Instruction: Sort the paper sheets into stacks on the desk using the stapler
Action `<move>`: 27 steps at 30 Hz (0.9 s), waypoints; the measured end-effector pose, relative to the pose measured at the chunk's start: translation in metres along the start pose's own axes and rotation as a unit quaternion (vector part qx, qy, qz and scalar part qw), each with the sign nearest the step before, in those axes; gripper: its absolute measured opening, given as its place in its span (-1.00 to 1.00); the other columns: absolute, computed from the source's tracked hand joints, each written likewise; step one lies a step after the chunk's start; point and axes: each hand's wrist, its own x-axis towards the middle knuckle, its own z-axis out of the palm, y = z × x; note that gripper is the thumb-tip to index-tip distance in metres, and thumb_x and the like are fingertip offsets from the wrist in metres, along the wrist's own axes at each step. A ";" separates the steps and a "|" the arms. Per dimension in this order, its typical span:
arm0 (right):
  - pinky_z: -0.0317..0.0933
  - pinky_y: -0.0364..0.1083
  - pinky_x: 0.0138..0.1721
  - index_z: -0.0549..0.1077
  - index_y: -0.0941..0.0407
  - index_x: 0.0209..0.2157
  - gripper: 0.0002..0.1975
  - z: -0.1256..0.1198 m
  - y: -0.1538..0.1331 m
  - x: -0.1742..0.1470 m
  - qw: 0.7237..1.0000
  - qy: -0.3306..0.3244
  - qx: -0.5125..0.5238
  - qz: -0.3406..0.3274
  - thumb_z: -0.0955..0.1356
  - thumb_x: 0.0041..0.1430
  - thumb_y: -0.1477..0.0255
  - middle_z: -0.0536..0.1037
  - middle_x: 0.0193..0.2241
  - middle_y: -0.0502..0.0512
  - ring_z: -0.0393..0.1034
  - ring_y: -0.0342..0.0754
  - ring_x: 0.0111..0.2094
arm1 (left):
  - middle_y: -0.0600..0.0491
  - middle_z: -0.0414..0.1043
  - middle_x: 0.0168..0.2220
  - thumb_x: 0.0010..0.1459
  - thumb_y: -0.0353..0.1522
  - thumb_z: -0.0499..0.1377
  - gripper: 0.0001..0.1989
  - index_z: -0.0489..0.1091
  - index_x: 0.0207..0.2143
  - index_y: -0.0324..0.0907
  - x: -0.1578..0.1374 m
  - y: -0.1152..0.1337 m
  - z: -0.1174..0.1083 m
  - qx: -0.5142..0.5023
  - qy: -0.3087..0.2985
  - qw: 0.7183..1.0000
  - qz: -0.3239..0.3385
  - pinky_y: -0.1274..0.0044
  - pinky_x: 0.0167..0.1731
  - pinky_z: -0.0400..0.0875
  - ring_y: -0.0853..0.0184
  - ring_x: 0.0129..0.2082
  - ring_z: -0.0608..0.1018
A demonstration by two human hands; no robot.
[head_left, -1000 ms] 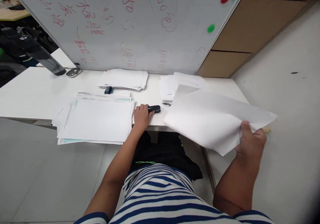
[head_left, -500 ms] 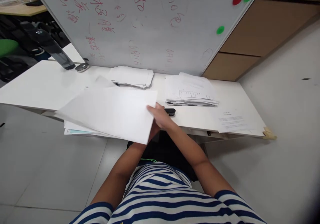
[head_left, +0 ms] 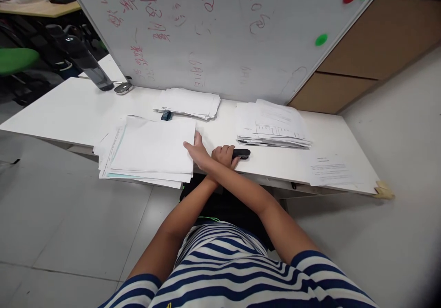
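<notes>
My forearms cross, the right one over the left. My left hand (head_left: 224, 156) is closed around one end of a black stapler (head_left: 243, 154) lying near the desk's front edge. Further left, my right hand (head_left: 197, 152) pinches the right edge of a white sheet of paper (head_left: 155, 145), thumb on top and the other fingers partly hidden. That sheet rests on an uneven pile of papers (head_left: 106, 156), which has a light-blue sheet in it and sticks out past the front edge.
A dark clip (head_left: 166, 115) sits before a paper stack (head_left: 189, 102) at the whiteboard (head_left: 220, 46). Another stack (head_left: 272, 122) and a printed sheet (head_left: 329, 170) lie right. A mouse (head_left: 123, 88) and a bottle (head_left: 87, 62) stand back left on the desk (head_left: 62, 110).
The white sheet, lifted and blurred before, has come down flat on the pile. My left hand, mostly hidden under it earlier, now shows on the stapler. The view has shifted slightly.
</notes>
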 end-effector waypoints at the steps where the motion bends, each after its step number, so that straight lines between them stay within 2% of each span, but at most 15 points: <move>1: -0.05 0.21 0.29 -0.18 0.13 0.35 -0.22 -0.006 -0.005 -0.007 0.998 0.006 -0.058 -0.032 0.24 0.21 0.26 -0.09 0.39 0.25 -0.15 0.12 0.38 | -0.13 0.40 0.02 0.27 -0.16 0.05 -0.55 0.26 0.13 -0.18 0.000 0.000 0.000 -0.003 -0.001 1.000 0.001 0.29 -0.06 0.27 0.08 -0.04 0.41; 3: -0.32 0.24 0.36 -0.17 0.03 0.38 -0.22 -0.022 -0.019 -0.021 0.982 0.012 -0.168 -0.090 0.26 0.23 0.24 -0.38 0.43 0.05 -0.52 0.10 0.43 | -0.13 0.38 0.05 0.29 -0.16 0.02 -0.55 0.24 0.15 -0.18 -0.002 0.000 0.001 -0.014 0.002 1.000 0.004 0.29 0.01 0.24 0.09 -0.01 0.40; 4: -0.41 0.26 0.37 -0.14 -0.02 0.38 -0.25 -0.031 -0.025 -0.027 0.968 0.008 -0.215 -0.125 0.26 0.24 0.25 -0.44 0.43 -0.03 -0.61 0.09 0.42 | -0.12 0.37 0.07 0.31 -0.16 0.01 -0.55 0.23 0.16 -0.17 -0.003 0.000 0.001 -0.020 0.005 1.000 0.004 0.29 0.06 0.22 0.09 0.02 0.39; 6: -0.48 0.30 0.36 -0.09 -0.11 0.37 -0.30 -0.055 -0.033 -0.032 0.946 0.011 -0.280 -0.165 0.25 0.26 0.26 -0.46 0.42 -0.11 -0.65 0.09 0.42 | -0.12 0.37 0.08 0.34 -0.16 -0.05 -0.57 0.23 0.16 -0.15 -0.004 0.000 0.002 -0.024 0.005 1.000 -0.006 0.29 0.14 0.16 0.10 0.07 0.37; 8: -0.47 0.33 0.35 -0.07 -0.12 0.36 -0.32 -0.086 -0.033 -0.030 0.935 0.036 -0.316 -0.159 0.24 0.27 0.24 -0.43 0.43 -0.09 -0.63 0.11 0.42 | -0.12 0.40 0.02 0.35 -0.15 -0.06 -0.58 0.28 0.12 -0.15 -0.005 0.001 0.001 -0.017 -0.006 1.000 -0.018 0.28 0.12 0.18 0.09 0.07 0.37; 11: -0.43 0.38 0.32 -0.01 -0.03 0.35 -0.34 -0.147 -0.017 -0.015 0.912 0.137 -0.374 -0.099 0.23 0.26 0.24 -0.36 0.43 0.06 -0.58 0.18 0.42 | -0.14 0.42 -0.03 0.31 -0.13 -0.02 -0.56 0.31 0.09 -0.18 -0.003 0.001 -0.001 -0.009 -0.004 1.000 -0.016 0.27 0.02 0.26 0.06 0.01 0.39; 13: -0.43 0.40 0.30 0.02 0.08 0.34 -0.35 -0.195 -0.001 -0.004 0.877 0.217 -0.428 -0.035 0.22 0.26 0.30 -0.29 0.43 0.21 -0.53 0.20 0.42 | -0.15 0.42 0.00 0.29 -0.13 0.01 -0.54 0.29 0.12 -0.19 -0.002 0.002 -0.002 -0.008 0.023 1.000 -0.003 0.28 -0.01 0.27 0.07 -0.01 0.39; 15: -0.42 0.44 0.27 -0.01 0.14 0.35 -0.32 -0.240 0.013 0.005 0.841 0.269 -0.468 0.030 0.22 0.25 0.29 -0.25 0.42 0.30 -0.49 0.23 0.42 | -0.14 0.42 0.00 0.29 -0.14 0.02 -0.54 0.29 0.13 -0.19 -0.002 0.002 -0.001 -0.006 0.049 0.999 0.005 0.30 -0.01 0.26 0.09 -0.02 0.39; 16: -0.40 0.45 0.26 -0.03 0.17 0.35 -0.28 -0.259 0.020 0.009 0.829 0.280 -0.480 0.064 0.23 0.24 0.24 -0.25 0.42 0.33 -0.46 0.26 0.42 | -0.13 0.43 -0.01 0.29 -0.14 0.03 -0.55 0.30 0.12 -0.18 -0.002 0.002 0.000 -0.005 0.058 0.998 0.008 0.31 -0.02 0.27 0.09 -0.03 0.40; 18: -0.39 0.40 0.29 -0.01 0.20 0.35 -0.22 -0.288 0.030 0.012 0.828 0.254 -0.486 0.117 0.23 0.23 0.10 -0.14 0.41 0.34 -0.34 0.23 0.41 | -0.12 0.44 -0.03 0.27 -0.15 0.06 -0.57 0.31 0.10 -0.18 -0.001 0.002 0.002 -0.002 0.075 0.997 0.011 0.32 -0.04 0.27 0.10 -0.05 0.41; 21: -0.33 0.28 0.33 0.12 0.21 0.30 -0.21 -0.306 0.039 0.014 0.830 0.229 -0.493 0.128 0.21 0.22 -0.02 0.04 0.37 0.31 -0.16 0.17 0.39 | -0.11 0.45 -0.05 0.26 -0.17 0.09 -0.58 0.33 0.08 -0.19 -0.001 0.001 0.006 0.004 0.098 0.995 0.018 0.33 -0.07 0.28 0.11 -0.08 0.42; 27: -0.18 0.26 0.28 0.29 0.22 0.21 -0.37 -0.300 0.048 0.012 0.821 0.275 -0.495 0.069 0.21 0.29 0.08 0.21 0.30 0.34 0.03 0.18 0.33 | -0.13 0.46 -0.07 0.26 -0.17 0.10 -0.58 0.34 0.07 -0.21 0.001 0.001 0.007 0.003 0.118 0.993 0.026 0.34 -0.07 0.29 0.10 -0.08 0.42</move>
